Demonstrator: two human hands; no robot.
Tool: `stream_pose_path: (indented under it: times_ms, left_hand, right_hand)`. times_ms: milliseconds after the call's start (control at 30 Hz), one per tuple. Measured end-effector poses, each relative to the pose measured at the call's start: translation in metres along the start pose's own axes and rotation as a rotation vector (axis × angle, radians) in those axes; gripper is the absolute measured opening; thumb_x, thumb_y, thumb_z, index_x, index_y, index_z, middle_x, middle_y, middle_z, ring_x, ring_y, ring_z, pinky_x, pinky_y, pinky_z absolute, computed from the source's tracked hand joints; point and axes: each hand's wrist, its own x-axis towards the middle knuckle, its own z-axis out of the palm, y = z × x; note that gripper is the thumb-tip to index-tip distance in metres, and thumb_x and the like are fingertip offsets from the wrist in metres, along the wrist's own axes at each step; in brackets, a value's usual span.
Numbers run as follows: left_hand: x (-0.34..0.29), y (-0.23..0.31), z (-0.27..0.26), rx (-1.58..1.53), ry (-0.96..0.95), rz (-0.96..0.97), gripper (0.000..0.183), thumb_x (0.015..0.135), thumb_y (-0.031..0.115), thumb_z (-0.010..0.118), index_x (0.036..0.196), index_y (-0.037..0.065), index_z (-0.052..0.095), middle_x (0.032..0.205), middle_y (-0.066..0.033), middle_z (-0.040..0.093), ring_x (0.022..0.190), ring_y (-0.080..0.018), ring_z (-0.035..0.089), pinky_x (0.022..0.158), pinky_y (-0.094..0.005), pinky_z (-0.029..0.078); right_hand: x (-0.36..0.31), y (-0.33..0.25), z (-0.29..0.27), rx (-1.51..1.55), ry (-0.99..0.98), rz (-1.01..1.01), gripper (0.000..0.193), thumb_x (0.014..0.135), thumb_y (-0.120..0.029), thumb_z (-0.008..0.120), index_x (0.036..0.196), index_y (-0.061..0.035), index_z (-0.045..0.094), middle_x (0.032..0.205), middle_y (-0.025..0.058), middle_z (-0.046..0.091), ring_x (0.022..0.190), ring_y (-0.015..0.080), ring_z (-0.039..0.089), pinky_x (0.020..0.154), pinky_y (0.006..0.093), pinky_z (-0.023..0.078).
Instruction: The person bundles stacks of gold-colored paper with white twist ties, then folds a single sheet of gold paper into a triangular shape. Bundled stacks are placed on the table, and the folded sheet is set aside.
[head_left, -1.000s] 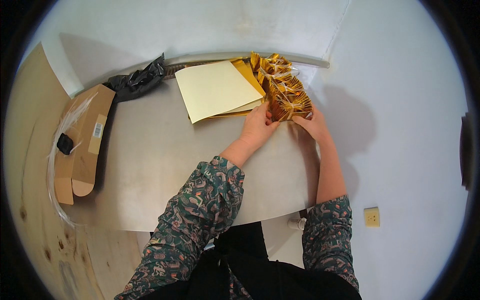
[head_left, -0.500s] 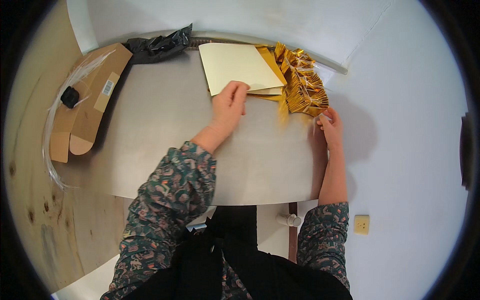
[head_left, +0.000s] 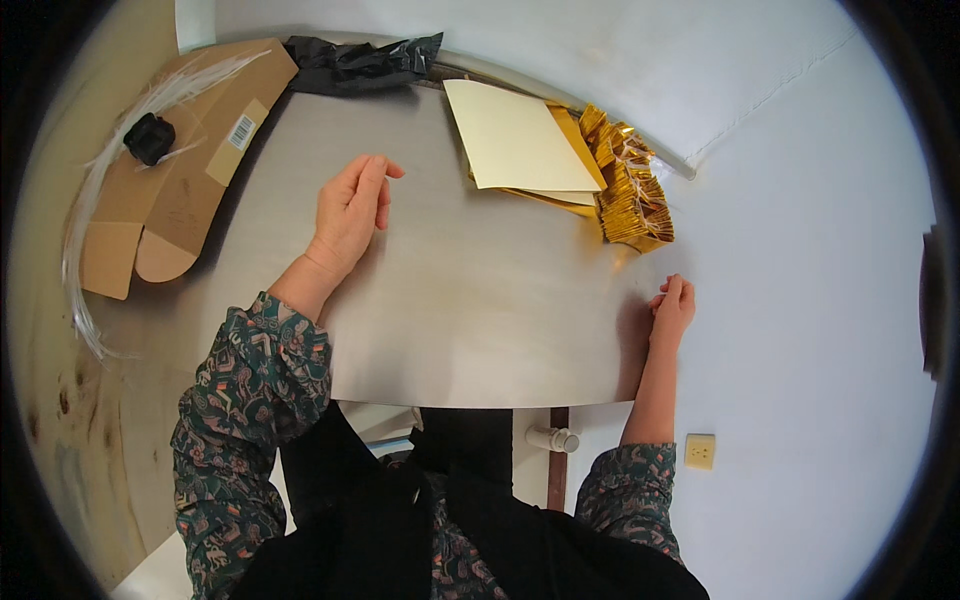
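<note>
Hovering over bare metal, the left hand (head_left: 350, 212) is loosely spread, fingers extended and slightly fanned, palm down, holding nothing; its forearm runs back to a patterned sleeve at the lower left. Over at the right edge of the desk (head_left: 470, 310), the right hand (head_left: 672, 305) sits curled with fingertips drawn together at the rim; it may be pinching something small and clear, but I cannot tell from this view.

Up at the far side lies the cream sheet (head_left: 515, 150), resting on gold sheets, and just beside it the gold foil bundle (head_left: 630, 195) in clear wrap, perched close to the desk's right edge. Neither hand touches them.

That's the risk, to my eye: the bundle sits so near the edge that a careless brush from the right forearm could tip it off, and the slick cream sheet could slide on the smooth metal if nudged.

Far left, a flattened cardboard box (head_left: 170, 190) with clear plastic strips (head_left: 100, 190) and a small black object (head_left: 150, 138); a black plastic bag (head_left: 360, 62) lies crumpled at the back.
</note>
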Motion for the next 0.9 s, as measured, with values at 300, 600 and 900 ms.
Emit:
stream_pose_path:
  times_ms: [300, 600, 900]
  left_hand:
    - [-0.002, -0.003, 0.001, 0.141, -0.223, -0.015, 0.033, 0.111, 0.031, 0.052, 0.099, 0.006, 0.069, 0.070, 0.0042, 0.053, 0.057, -0.0045, 0.048, 0.053, -0.0231, 0.040]
    - [-0.012, -0.009, 0.008, 0.428, -0.151, 0.375, 0.031, 0.109, 0.024, 0.052, 0.124, 0.001, 0.066, 0.107, -0.0119, 0.071, 0.099, -0.0229, 0.069, 0.090, -0.0363, 0.054]
    - [-0.011, -0.031, 0.265, -0.318, -0.338, -0.064, 0.084, 0.112, 0.055, 0.026, 0.162, -0.011, 0.011, 0.172, -0.0281, 0.013, 0.161, -0.0365, 0.010, 0.131, -0.0396, 0.010]
  right_hand:
    - [-0.043, -0.053, 0.061, -0.601, 0.155, -0.579, 0.056, 0.087, -0.033, 0.085, 0.128, -0.0025, 0.062, 0.125, 0.0144, 0.061, 0.114, 0.0251, 0.058, 0.102, 0.0386, 0.047]
    - [0.006, -0.044, 0.048, 0.048, 0.249, -0.254, 0.061, 0.110, -0.043, 0.047, 0.153, 0.0002, 0.047, 0.157, 0.0156, 0.048, 0.146, 0.0284, 0.043, 0.122, 0.0416, 0.031]
    - [0.027, -0.031, 0.045, 0.306, -0.167, 0.039, 0.093, 0.106, -0.072, 0.018, 0.163, 0.0002, 0.030, 0.171, 0.0136, 0.030, 0.160, 0.0295, 0.021, 0.131, 0.0406, 0.009]
